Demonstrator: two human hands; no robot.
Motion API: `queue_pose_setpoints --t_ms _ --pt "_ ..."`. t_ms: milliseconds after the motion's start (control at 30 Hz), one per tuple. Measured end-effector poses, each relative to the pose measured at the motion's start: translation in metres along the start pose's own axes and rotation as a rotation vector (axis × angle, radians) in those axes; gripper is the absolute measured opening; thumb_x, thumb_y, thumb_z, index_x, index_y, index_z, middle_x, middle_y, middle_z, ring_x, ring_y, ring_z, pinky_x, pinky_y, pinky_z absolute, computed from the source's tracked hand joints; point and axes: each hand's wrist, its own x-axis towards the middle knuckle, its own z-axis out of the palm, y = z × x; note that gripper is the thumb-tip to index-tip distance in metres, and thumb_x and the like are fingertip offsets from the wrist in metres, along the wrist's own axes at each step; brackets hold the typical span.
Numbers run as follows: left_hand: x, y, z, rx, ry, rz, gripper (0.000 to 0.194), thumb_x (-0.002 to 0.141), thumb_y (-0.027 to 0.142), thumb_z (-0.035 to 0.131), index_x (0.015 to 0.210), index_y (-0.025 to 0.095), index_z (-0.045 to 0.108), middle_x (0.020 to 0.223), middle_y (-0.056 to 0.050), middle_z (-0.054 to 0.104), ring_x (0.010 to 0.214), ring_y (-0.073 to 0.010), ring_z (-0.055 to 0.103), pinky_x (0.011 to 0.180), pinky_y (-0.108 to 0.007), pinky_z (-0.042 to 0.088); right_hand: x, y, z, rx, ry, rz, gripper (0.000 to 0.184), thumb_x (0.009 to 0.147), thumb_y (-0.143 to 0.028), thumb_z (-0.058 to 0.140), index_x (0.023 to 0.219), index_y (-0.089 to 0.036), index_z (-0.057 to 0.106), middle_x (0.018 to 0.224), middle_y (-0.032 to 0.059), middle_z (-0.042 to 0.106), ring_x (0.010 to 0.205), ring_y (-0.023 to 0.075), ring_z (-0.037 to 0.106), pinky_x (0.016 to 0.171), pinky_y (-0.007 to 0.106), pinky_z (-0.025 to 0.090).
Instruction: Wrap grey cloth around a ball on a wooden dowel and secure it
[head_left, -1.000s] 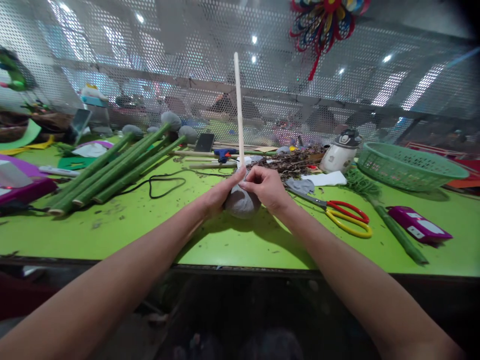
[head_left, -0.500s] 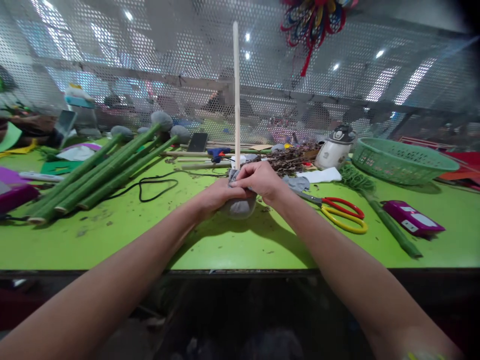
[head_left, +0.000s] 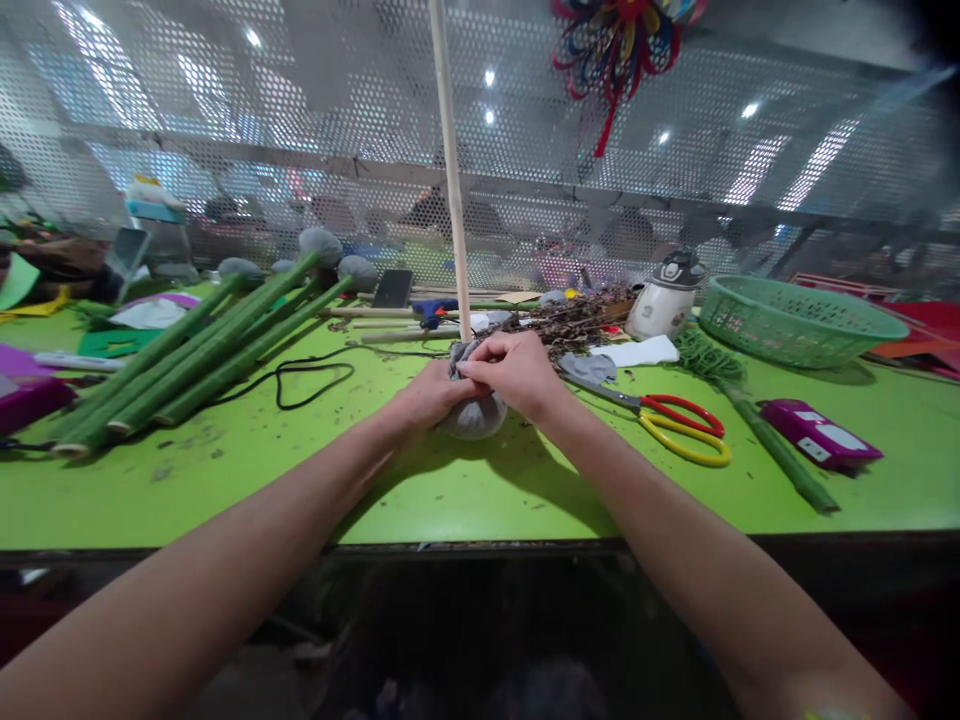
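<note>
A round grey cloth bundle (head_left: 474, 418) rests on the green table in front of me, its gathered neck wrapped about the foot of a pale wooden stick (head_left: 452, 180). The stick rises from the bundle and leans a little to the left. My left hand (head_left: 429, 395) is closed around the left side of the gathered neck. From the right, my right hand (head_left: 517, 370) pinches the gathered cloth with thumb and forefinger. Whatever else lies between the fingertips is too small to make out.
Green-wrapped sticks with grey heads (head_left: 225, 350) lie at left beside a black cord (head_left: 315, 370). Scissors (head_left: 679, 430), a green twine bundle (head_left: 712, 355), a purple box (head_left: 821, 435) and a green basket (head_left: 802, 320) are at right. Behind stand a glue gun (head_left: 435, 310) and dried stems (head_left: 577, 318).
The stick has tipped from nearly upright toward the left. Both hands stay at the cloth neck, with the right fingers shifted slightly. The whole view has moved a little.
</note>
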Motion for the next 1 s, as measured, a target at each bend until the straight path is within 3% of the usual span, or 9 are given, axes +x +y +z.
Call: queue_pose_setpoints --t_ms 100,233,300,433,533,733,833,1000 --pt "0.000 -0.002 -0.001 -0.009 -0.017 0.009 0.027 0.061 0.028 0.074 0.084 0.014 0.069 0.080 -0.005 0.068 0.072 -0.0178 0.060 0.070 -0.031 0.047 -0.004 0.005 -0.003 -0.109 0.094 -0.128 0.014 0.071 -0.025 0.065 0.061 -0.015 0.066 0.067 0.0026 0.061 0.064 0.0138 0.054 0.063 0.027 0.043" --pt "-0.004 -0.001 -0.003 -0.024 -0.087 0.011 0.031 0.066 0.032 0.073 0.090 0.014 0.069 0.085 -0.008 0.069 0.076 -0.0201 0.062 0.076 -0.036 0.047 -0.007 0.017 -0.006 -0.050 0.202 -0.046 0.029 0.079 -0.042 0.058 0.074 -0.013 0.065 0.070 0.0035 0.062 0.065 0.0139 0.054 0.062 0.026 0.044" --pt "-0.006 -0.001 -0.004 -0.027 -0.107 0.011 0.028 0.066 0.034 0.073 0.087 0.015 0.069 0.084 -0.008 0.069 0.075 -0.0196 0.062 0.075 -0.035 0.047 -0.007 0.023 -0.008 0.008 0.134 0.012 0.037 0.081 -0.048 0.054 0.077 -0.013 0.065 0.070 0.0039 0.064 0.065 0.0138 0.055 0.061 0.025 0.044" --pt "-0.006 -0.002 -0.007 -0.004 -0.109 0.014 0.029 0.065 0.034 0.075 0.087 0.017 0.069 0.082 -0.006 0.068 0.074 -0.0186 0.060 0.074 -0.034 0.046 -0.005 0.024 -0.020 -0.085 -0.146 0.047 0.040 0.081 -0.049 0.054 0.075 -0.012 0.069 0.072 0.0063 0.067 0.066 0.0153 0.056 0.060 0.026 0.043" --pt "-0.006 -0.001 -0.007 0.015 -0.128 0.015 0.031 0.065 0.036 0.075 0.088 0.016 0.068 0.085 -0.007 0.067 0.076 -0.0190 0.060 0.075 -0.034 0.045 -0.002 0.020 -0.037 -0.171 -0.204 0.015 0.033 0.076 -0.043 0.062 0.084 -0.012 0.072 0.079 0.0081 0.068 0.069 0.0162 0.057 0.061 0.027 0.044" --pt "-0.007 0.003 -0.007 0.046 -0.155 0.039 0.031 0.069 0.038 0.071 0.091 0.016 0.069 0.092 -0.009 0.068 0.083 -0.0211 0.059 0.079 -0.036 0.044 0.000 0.021 -0.055 0.094 -0.448 0.088 0.041 0.068 -0.021 0.069 0.108 -0.013 0.062 0.082 0.0055 0.064 0.071 0.0146 0.057 0.056 0.025 0.049" --pt "-0.006 0.004 -0.008 0.042 -0.157 0.051 0.029 0.069 0.038 0.070 0.090 0.018 0.070 0.093 -0.009 0.068 0.083 -0.0209 0.060 0.078 -0.034 0.045 -0.002 0.022 -0.051 0.162 -0.458 0.093 0.037 0.065 -0.016 0.069 0.102 -0.013 0.062 0.078 0.0030 0.062 0.068 0.0128 0.056 0.053 0.023 0.048" --pt "-0.004 0.003 -0.011 0.028 -0.188 0.034 0.027 0.070 0.039 0.070 0.086 0.017 0.069 0.086 -0.008 0.068 0.077 -0.0192 0.060 0.072 -0.031 0.046 -0.005 0.019 -0.043 0.210 -0.365 0.095 0.012 0.064 -0.018 0.069 0.072 -0.012 0.062 0.055 -0.0037 0.055 0.047 0.0068 0.046 0.041 0.019 0.037"
